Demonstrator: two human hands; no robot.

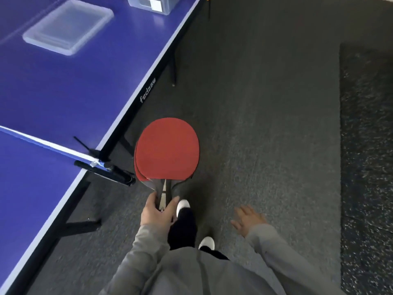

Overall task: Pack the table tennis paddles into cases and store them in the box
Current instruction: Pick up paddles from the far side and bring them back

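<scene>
Head view: left hand (156,211) grips the stacked paddles (168,149) by their handles, over the floor (265,103) beside the desk's (63,92) long edge. Right hand (247,218) hangs empty, fingers loose. Likely carrying; next, reach the box (140,5) at the far edge.

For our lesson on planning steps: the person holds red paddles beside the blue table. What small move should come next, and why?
Probably carry the paddles forward to the clear box at the far end of the table. The left hand grips their handles out over the floor, short of the box, and the right hand is free.
</scene>
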